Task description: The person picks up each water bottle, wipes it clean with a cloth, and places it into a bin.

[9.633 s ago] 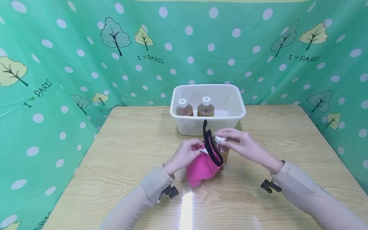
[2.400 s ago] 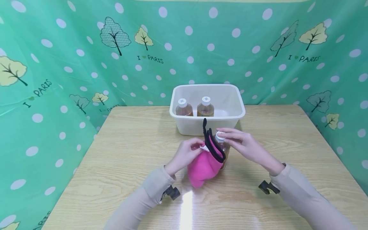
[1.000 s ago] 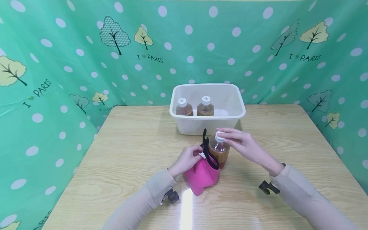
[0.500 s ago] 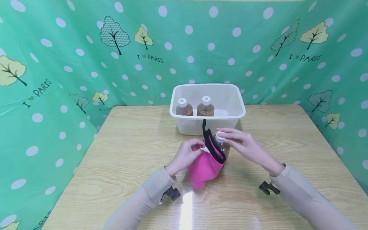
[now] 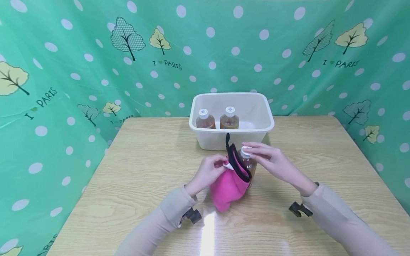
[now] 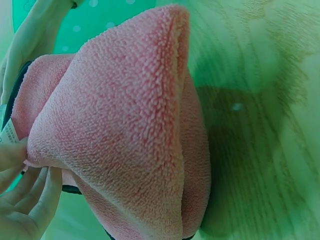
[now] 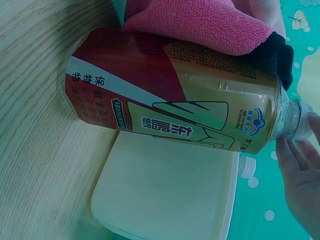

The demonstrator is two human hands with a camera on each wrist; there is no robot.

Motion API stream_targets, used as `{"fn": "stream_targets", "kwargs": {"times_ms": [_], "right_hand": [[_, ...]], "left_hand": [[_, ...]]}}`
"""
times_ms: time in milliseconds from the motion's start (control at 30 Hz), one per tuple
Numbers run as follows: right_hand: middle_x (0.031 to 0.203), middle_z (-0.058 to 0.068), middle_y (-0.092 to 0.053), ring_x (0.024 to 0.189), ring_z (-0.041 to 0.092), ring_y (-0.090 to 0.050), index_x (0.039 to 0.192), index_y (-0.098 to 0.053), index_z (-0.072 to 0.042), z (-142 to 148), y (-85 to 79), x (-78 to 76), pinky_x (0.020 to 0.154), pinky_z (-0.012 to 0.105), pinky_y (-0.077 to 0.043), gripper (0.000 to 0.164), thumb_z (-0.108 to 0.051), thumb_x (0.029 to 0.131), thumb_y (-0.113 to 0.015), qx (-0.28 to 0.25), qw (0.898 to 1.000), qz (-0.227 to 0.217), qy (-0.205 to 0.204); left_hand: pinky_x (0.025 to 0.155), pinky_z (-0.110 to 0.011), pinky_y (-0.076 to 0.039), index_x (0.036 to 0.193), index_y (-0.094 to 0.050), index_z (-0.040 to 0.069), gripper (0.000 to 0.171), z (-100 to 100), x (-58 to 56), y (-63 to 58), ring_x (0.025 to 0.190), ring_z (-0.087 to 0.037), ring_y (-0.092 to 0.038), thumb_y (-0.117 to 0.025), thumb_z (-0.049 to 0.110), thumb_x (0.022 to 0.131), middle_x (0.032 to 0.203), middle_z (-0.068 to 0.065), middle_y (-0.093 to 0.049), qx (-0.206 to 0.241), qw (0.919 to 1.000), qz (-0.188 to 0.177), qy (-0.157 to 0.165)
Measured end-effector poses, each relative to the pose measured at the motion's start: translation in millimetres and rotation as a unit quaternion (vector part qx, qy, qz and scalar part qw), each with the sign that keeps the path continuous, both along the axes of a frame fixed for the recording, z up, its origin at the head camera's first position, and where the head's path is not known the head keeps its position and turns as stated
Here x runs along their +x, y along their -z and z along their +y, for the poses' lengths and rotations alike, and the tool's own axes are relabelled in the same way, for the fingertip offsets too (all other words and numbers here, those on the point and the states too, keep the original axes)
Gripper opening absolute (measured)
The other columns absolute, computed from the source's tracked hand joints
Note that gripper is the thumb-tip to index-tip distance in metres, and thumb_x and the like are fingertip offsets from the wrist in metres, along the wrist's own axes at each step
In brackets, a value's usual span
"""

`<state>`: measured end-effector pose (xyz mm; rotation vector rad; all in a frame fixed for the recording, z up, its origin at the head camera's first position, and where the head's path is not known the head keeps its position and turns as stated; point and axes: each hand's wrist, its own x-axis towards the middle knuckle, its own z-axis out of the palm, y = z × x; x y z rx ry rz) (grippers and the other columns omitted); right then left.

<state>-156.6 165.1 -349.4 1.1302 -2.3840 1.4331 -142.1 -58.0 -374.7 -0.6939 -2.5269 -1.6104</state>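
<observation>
A pink plush cloth point(image 5: 227, 190) with black edging, a black loop and a white label hangs from my left hand point(image 5: 207, 172), which pinches it near the label. The cloth lies against the left side of a drink bottle point(image 5: 248, 163). In the left wrist view its fuzzy folds fill the middle. My right hand point(image 5: 272, 161) holds the bottle upright by its white cap, thumb and fingers around it. The right wrist view shows the bottle's red and gold label point(image 7: 185, 95), with the cloth touching its side. In the head view the cloth hides much of the bottle.
Behind the hands stands a white plastic tub point(image 5: 230, 140) with two capped bottles, one on the left point(image 5: 205, 121) and one near the middle point(image 5: 229, 122). The wooden table point(image 5: 144, 160) meets a green dotted curtain point(image 5: 179, 89) at the back and sides.
One second ago the cloth was lower and further left, showing more of the bottle. By half a second ago my left hand had brought it back up against the bottle. The right hand stays on the cap.
</observation>
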Motion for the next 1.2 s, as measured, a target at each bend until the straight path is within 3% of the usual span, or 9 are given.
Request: {"fn": "stream_targets", "kwargs": {"times_ms": [100, 167, 433, 700, 1067, 1200], "right_hand": [[0.118, 0.014, -0.056, 0.109, 0.004, -0.049, 0.107, -0.061, 0.001, 0, 0.6, 0.1, 0.088, 0.016, -0.042, 0.027, 0.007, 0.081, -0.055, -0.003, 1.000, -0.004, 0.006], [0.118, 0.013, -0.055, 0.109, 0.004, -0.050, 0.107, -0.061, 0.001, 0, 0.8, 0.1, 0.088, 0.016, -0.042, 0.027, 0.006, 0.081, -0.055, -0.003, 1.000, -0.006, 0.006], [0.118, 0.014, -0.055, 0.109, 0.002, -0.049, 0.107, -0.061, 0.001, 0, 0.5, -0.2, 0.088, 0.016, -0.041, 0.027, 0.006, 0.082, -0.055, -0.002, 1.000, 0.001, 0.004], [0.117, 0.014, -0.056, 0.109, 0.002, -0.049, 0.107, -0.062, 0.001, -1, -0.5, 0.8, 0.087, 0.014, -0.042, 0.026, 0.006, 0.082, -0.055, -0.005, 1.000, -0.007, 0.003], [0.117, 0.014, -0.056, 0.109, 0.004, -0.050, 0.106, -0.062, 0.000, -1, -0.1, 0.9, 0.087, 0.013, -0.042, 0.026, 0.005, 0.082, -0.055, 0.001, 1.000, -0.002, 0.009], [0.117, 0.013, -0.056, 0.109, 0.003, -0.049, 0.106, -0.062, 0.000, -2, -0.3, 1.1, 0.087, 0.013, -0.042, 0.025, 0.005, 0.082, -0.055, 0.001, 1.000, -0.004, 0.012]], "left_hand": [[0.073, -0.025, -0.051, 0.092, -0.062, -0.007, 0.018, 1, 0.3, 1.5, 0.082, -0.025, -0.061, -0.060, -0.009, 0.074, 0.090, -0.018, -0.064, 0.000, 0.9998, -0.019, -0.002], [0.074, -0.023, -0.050, 0.094, -0.062, -0.005, 0.018, 1, -4.2, 12.5, 0.083, -0.024, -0.061, -0.061, -0.007, 0.076, 0.092, -0.017, -0.065, -0.002, 0.9997, -0.024, -0.001], [0.073, -0.019, -0.050, 0.096, -0.060, -0.005, 0.019, 1, -5.8, 21.8, 0.083, -0.022, -0.061, -0.060, -0.004, 0.077, 0.091, -0.016, -0.064, -0.021, 0.9987, -0.046, 0.000], [0.063, -0.014, -0.049, 0.092, -0.060, -0.005, 0.015, 3, -7.6, 45.5, 0.072, -0.017, -0.061, -0.059, -0.004, 0.078, 0.088, -0.015, -0.063, -0.093, 0.9932, -0.068, 0.017], [0.060, -0.017, -0.049, 0.100, -0.057, -0.003, 0.032, -4, -10.0, 48.2, 0.071, -0.013, -0.060, -0.069, 0.009, 0.072, 0.086, -0.010, -0.062, -0.093, 0.9872, -0.119, 0.051], [0.065, -0.017, -0.050, 0.096, -0.058, -0.002, 0.032, -5, -10.4, 46.1, 0.075, -0.015, -0.062, -0.071, 0.015, 0.073, 0.088, -0.011, -0.063, -0.079, 0.9895, -0.105, 0.061]]}}
